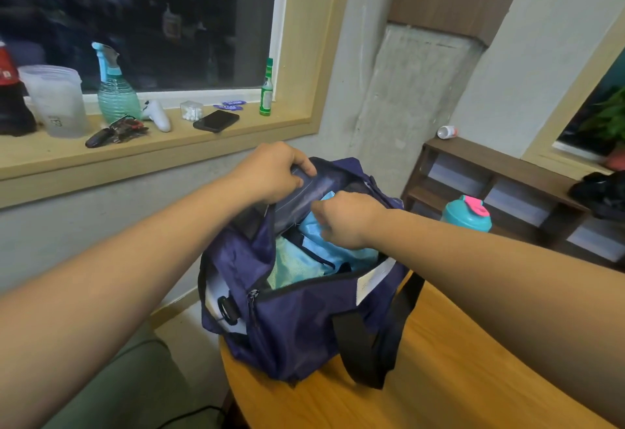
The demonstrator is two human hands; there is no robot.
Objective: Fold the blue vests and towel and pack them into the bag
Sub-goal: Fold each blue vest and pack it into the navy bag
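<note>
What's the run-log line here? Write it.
stage: packing | left hand: grips flap of bag | right hand: curled on blue fabric inside, grip hidden | bag: open, on table

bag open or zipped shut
Open: the left hand holds back the flap of the bag; light blue fabric shows inside.

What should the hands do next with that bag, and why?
Probably the right hand pushes the light blue cloth deeper, since it sits high in the open bag while the left hand holds the flap back.
</note>
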